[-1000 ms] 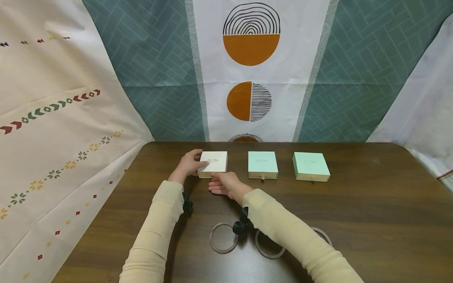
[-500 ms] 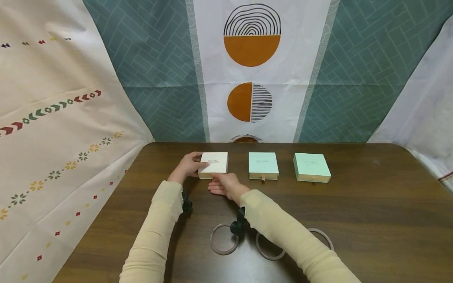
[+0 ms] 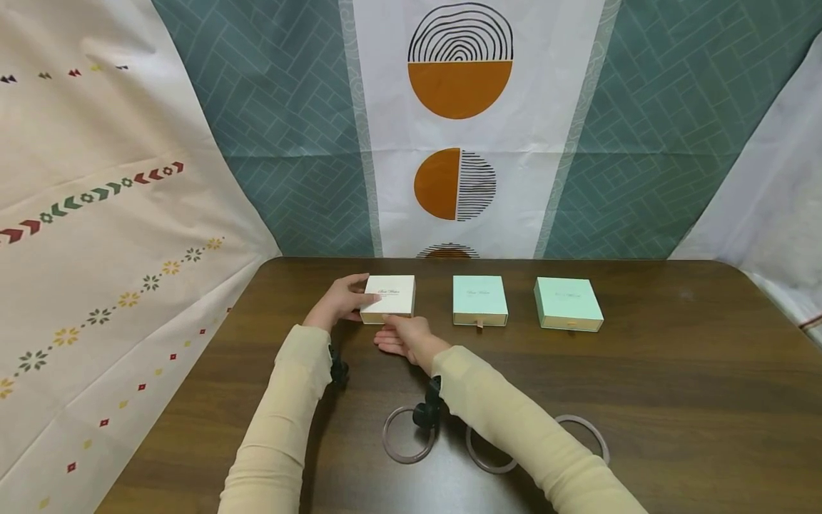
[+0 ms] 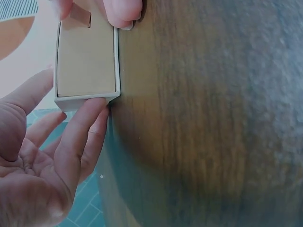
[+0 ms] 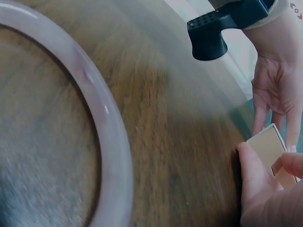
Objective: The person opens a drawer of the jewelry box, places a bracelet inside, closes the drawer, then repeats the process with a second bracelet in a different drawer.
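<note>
A small white drawer box (image 3: 392,287) with dark script on its lid sits near the table's back edge. My left hand (image 3: 335,301) holds it from the left, thumb on the lid and fingers along the side. At its front, my right hand (image 3: 411,338) pinches the short ribbon tab (image 4: 81,18) of the tan drawer front (image 4: 86,61). The drawer front sits about level with the white sleeve's edges. In the right wrist view, a pale mauve bangle (image 5: 117,142) lies on the table close to the camera.
Two mint drawer boxes, a middle one (image 3: 479,294) and a right one (image 3: 568,298), stand in line to the right. Nearer lie a left bangle (image 3: 386,439), a middle bangle (image 3: 491,469) and a right bangle (image 3: 601,437); the right sleeve (image 3: 514,414) partly covers the latter two.
The right wrist has shifted slightly left and the head view has drifted a little. Both hands keep their places on the white box, and the boxes and bangles stay put.
</note>
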`<state>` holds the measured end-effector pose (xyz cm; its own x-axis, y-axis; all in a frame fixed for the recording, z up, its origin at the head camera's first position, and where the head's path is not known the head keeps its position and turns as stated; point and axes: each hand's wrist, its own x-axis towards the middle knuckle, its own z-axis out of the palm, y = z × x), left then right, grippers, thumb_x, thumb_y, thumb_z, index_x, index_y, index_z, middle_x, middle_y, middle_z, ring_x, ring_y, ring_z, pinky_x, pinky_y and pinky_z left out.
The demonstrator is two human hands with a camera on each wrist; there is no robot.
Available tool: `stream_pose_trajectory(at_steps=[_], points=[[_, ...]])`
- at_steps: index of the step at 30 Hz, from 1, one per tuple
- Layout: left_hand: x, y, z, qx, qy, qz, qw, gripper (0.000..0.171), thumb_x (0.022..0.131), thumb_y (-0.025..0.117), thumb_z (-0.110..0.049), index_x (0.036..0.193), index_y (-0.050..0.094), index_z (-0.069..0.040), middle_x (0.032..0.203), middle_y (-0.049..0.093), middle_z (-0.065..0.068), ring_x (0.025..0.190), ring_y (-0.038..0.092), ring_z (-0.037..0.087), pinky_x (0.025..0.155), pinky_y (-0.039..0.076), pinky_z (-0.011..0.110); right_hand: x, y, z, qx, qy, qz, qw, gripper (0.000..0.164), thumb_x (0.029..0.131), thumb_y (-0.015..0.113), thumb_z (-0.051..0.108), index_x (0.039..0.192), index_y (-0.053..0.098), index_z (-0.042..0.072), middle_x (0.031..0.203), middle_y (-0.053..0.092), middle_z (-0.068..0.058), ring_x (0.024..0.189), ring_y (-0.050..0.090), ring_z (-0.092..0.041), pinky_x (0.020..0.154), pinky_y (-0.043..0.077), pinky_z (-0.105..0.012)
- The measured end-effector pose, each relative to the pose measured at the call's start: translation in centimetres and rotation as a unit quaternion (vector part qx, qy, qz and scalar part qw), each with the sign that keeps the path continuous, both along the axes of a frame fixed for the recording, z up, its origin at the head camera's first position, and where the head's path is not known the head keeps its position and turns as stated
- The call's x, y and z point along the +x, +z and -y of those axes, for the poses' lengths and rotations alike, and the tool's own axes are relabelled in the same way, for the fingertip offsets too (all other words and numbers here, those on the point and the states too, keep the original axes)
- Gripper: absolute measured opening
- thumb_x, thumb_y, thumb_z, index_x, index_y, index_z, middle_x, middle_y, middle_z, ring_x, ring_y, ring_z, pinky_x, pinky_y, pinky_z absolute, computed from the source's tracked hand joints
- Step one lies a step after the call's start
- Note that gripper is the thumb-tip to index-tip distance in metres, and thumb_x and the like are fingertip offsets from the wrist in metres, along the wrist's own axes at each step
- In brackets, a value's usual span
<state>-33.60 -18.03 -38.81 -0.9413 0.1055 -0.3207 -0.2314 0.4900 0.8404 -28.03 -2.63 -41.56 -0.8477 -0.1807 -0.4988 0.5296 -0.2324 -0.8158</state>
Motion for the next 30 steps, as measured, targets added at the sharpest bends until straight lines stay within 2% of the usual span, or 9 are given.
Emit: stream_pose_trajectory(at_steps=[11,19,27,30], points=[[-0.04,0.3,-0.17,-0.013,-0.01,0.003,0.9999,0.072,0.091,0.065,-0.014,0.152,0.025,-0.013,0.142,0.04,0.025,0.101,0.063,0.03,0.084,0.056,0.045,-0.04,-0.03,0.47,0.007,-0.03,-0.002,1.0,0.026,0.094,0.059,0.009,0.113,0.062,-0.01,0.107,0.066,-0.028,0.086,0.071,-0.027,0.071,0.059,-0.031],[-0.1,0.25,-0.12,-0.015,-0.007,0.001,0.9999,0.072,0.091,0.065,-0.015,0.152,0.025,-0.012,0.141,0.041,0.026,0.108,0.061,0.036,0.081,0.057,0.044,-0.02,-0.17,0.77,0.02,-0.039,-0.003,0.999,0.023,0.092,0.062,0.005,0.109,0.063,-0.01,0.103,0.068,-0.026,0.075,0.072,-0.022,0.068,0.059,-0.029],[-0.14,0.08,-0.1,-0.016,-0.002,-0.002,0.9999,0.072,0.091,0.066,-0.015,0.151,0.027,-0.013,0.14,0.042,0.026,0.093,0.065,0.028,0.077,0.058,0.042,0.08,-0.18,0.85,0.038,-0.031,-0.013,0.999,0.021,0.092,0.061,0.004,0.107,0.064,-0.01,0.101,0.069,-0.024,0.073,0.072,-0.02,0.069,0.059,-0.029],[-0.15,0.02,-0.11,-0.018,-0.002,-0.004,0.9998,0.072,0.09,0.066,-0.016,0.151,0.028,-0.014,0.14,0.042,0.025,0.094,0.065,0.029,0.077,0.058,0.042,0.19,-0.15,0.78,0.045,-0.03,-0.015,0.998,0.02,0.091,0.061,0.003,0.106,0.065,-0.01,0.099,0.07,-0.023,0.072,0.072,-0.019,0.068,0.059,-0.028]])
